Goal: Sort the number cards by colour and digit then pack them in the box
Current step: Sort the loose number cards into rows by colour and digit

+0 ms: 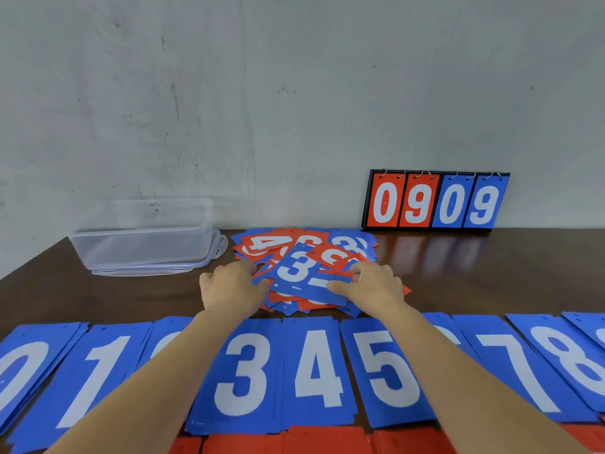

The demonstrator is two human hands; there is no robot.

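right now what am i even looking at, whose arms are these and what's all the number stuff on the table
No machine here: one picture from a camera worn on a person's head, looking down at their own bare arms. The left hand and right hand touch a mixed pile of red and blue number cards, a blue 3 card on top; whether either grips a card is unclear. Nearest lie sorted blue stacks, with red cards at the bottom edge. Far left is a clear plastic box; far right a flip scoreboard reads 0909 against the wall.
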